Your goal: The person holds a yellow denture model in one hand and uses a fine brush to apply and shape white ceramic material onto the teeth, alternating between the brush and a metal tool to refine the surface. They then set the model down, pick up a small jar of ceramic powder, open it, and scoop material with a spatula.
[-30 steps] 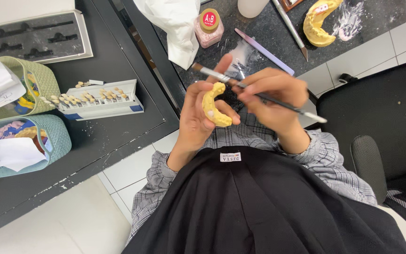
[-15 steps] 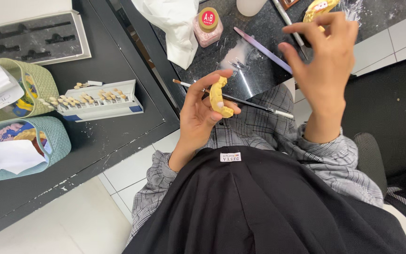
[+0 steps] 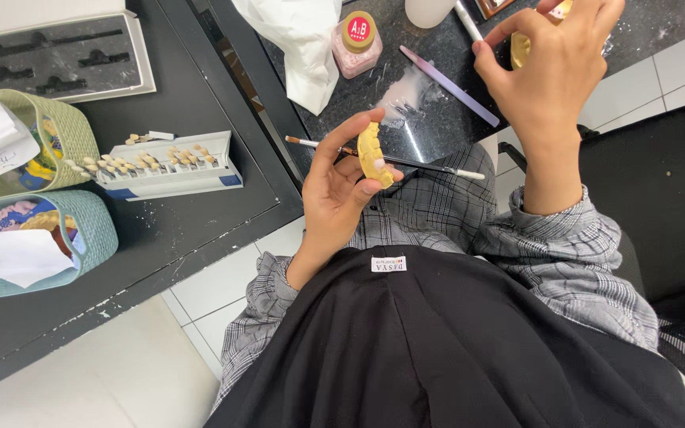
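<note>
Your left hand [image 3: 342, 190] sits near the middle of the view, palm up, fingers curled around a yellow arch-shaped dental cast [image 3: 372, 153], pinched between thumb and fingertips and standing roughly on edge. A thin brush [image 3: 394, 158] also lies across those same fingers, its dark tip pointing toward 9 o'clock and its white handle running out toward 3 o'clock, passing just behind the cast.

Your right hand [image 3: 552, 67] is up at 1 o'clock, over the dark speckled counter [image 3: 438, 119], its fingers loosely bent over a second yellow cast [image 3: 523, 49]; only a sliver of that cast shows, so whether you grip it or merely touch it cannot be told.

On the counter between your hands, a lilac flat tool [image 3: 449, 85] lies slanted from 11 to 5 o'clock beside a smear of white powder [image 3: 402, 99]. At 12 o'clock stands a small pink jar with a tan lid [image 3: 357, 43], and just left of it a crumpled white cloth [image 3: 303, 43].

At 9 o'clock, on the black tabletop [image 3: 200, 214], a white tray of tooth shade tabs [image 3: 164, 165] rests. Farther left are a green basket [image 3: 69, 139] and a teal basket [image 3: 93, 230], both holding papers. A grey foam-lined case [image 3: 57, 57] lies at 10 o'clock
</note>
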A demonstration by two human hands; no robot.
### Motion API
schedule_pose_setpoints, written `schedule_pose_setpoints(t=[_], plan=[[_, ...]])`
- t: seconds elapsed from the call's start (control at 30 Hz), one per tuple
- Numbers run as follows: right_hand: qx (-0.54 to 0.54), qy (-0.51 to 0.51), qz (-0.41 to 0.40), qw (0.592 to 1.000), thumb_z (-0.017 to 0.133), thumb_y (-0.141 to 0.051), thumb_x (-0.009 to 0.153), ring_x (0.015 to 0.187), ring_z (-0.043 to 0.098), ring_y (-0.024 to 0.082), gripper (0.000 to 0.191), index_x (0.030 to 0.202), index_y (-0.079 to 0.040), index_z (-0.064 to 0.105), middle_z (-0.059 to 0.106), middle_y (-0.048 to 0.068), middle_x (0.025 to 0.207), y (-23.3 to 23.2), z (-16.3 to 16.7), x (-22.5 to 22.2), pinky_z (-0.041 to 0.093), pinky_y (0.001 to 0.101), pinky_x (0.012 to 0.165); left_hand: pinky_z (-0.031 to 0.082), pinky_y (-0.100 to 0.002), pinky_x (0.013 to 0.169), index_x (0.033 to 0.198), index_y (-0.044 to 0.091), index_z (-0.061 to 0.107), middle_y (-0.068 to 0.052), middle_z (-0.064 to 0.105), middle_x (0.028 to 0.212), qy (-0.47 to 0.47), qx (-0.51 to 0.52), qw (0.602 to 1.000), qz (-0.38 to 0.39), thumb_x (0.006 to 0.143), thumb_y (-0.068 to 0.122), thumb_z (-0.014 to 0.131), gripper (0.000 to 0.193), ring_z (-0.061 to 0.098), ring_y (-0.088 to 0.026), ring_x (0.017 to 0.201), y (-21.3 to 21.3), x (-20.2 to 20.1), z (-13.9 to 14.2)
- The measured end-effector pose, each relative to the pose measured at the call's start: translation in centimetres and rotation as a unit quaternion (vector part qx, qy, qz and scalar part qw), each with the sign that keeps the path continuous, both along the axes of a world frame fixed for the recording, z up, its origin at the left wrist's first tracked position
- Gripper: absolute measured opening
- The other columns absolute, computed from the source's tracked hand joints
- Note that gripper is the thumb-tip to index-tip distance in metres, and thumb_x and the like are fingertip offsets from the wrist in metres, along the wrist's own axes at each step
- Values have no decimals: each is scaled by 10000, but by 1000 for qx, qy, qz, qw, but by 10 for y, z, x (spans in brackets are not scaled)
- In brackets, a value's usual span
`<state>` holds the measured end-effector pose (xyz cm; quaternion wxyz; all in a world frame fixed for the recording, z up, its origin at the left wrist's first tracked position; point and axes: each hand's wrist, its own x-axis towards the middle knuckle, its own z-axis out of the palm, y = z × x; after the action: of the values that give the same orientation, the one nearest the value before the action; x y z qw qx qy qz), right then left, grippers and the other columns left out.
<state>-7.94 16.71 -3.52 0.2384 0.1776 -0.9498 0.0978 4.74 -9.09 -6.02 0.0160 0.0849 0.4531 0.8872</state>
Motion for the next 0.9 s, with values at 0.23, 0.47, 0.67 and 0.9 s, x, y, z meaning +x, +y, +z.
schedule_pose_setpoints(t=[0.23, 0.47, 0.67, 0.9], plan=[[-73, -35, 44, 996, 820, -91, 849, 1097, 471, 256, 124, 956, -112, 762, 512, 60, 1084, 17, 2, 9, 485, 418, 928, 593, -359, 1041, 1601, -3, 362, -214, 421, 1612, -19, 12, 1000, -6, 1072, 142, 704, 647, 710, -216, 1110, 0, -1, 3], [-453, -236, 0, 859, 735, -219, 1147, 642, 457, 79, 226, 1119, -3, 673, 600, -10, 810, 30, 26, 29, 316, 205, 566, 591, -339, 1017, 1591, -23, 368, -197, 438, 1597, -31, -4, 999, -28, 1089, 113, 666, 600, 706, -202, 1087, -1, -7, 6], [-681, -272, 154, 662, 609, -260, 1140, 502, 484, 115, 275, 1126, -8, 500, 554, 77, 703, -3, 33, 67, 410, 224, 402, 592, -325, 1003, 1568, -39, 407, -182, 479, 1566, -44, 4, 997, -66, 1096, 131, 663, 563, 698, -174, 1051, 0, -8, 12], [-699, -297, 247, 602, 625, -235, 1050, 763, 730, 298, 283, 1066, 4, 476, 676, 259, 908, -29, 26, 76, 648, 374, 574, 593, -332, 1006, 1568, -46, 404, -183, 476, 1611, -73, 12, 993, -90, 1073, 89, 663, 575, 679, -164, 1070, 1, -8, 18]])
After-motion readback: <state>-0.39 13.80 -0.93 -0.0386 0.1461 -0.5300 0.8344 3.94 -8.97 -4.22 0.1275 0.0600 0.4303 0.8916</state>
